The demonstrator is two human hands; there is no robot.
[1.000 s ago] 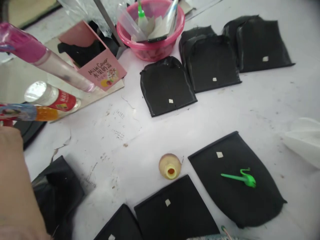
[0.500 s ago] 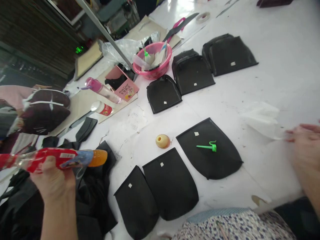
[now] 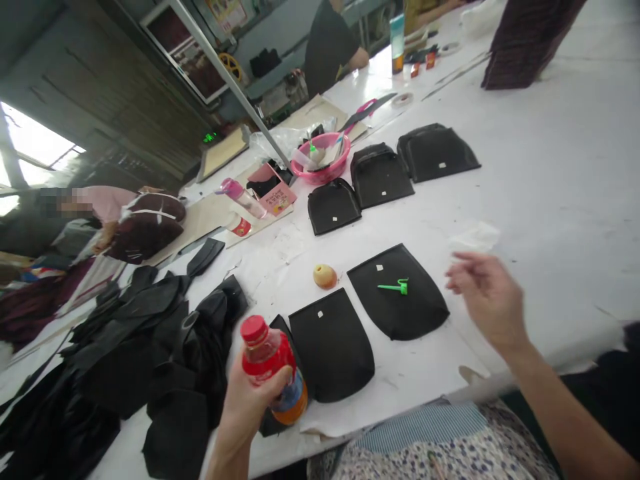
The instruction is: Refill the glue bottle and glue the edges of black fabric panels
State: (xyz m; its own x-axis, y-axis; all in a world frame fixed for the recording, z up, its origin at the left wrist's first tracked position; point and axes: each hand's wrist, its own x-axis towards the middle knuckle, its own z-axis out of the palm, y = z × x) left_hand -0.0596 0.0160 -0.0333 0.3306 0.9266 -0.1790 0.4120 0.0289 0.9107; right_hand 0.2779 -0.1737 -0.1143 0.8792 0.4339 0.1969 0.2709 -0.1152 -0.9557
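Observation:
My left hand (image 3: 245,400) is wrapped round a plastic drink bottle (image 3: 274,373) with a red cap, a red and blue label and orange liquid at its bottom. It stands roughly upright near the table's front edge, partly hiding a black panel (image 3: 281,327) behind it. My right hand (image 3: 487,303) hovers over the table with loosely bent fingers and nothing visible in them. Just beyond it lies a crumpled white tissue (image 3: 475,237). Between the hands are two more black panels (image 3: 333,353) (image 3: 395,310); a green nozzle cap (image 3: 395,287) rests on the right one. Behind them sits a small yellowish rounded pot (image 3: 325,276) with a hole.
Black cut pieces (image 3: 135,353) are heaped at left. Farther back are several black pouch-like pieces (image 3: 383,177), a pink basin (image 3: 323,175), a pink-capped water bottle (image 3: 245,198) and a pink box (image 3: 277,198). A metal pole (image 3: 230,83) slants behind. Co-workers (image 3: 333,50) (image 3: 107,203) are beyond.
The drink bottle has moved right with my left hand, turning from sideways to nearly upright. My right hand has come inward, left of where it was by the tissue. The view has tilted up.

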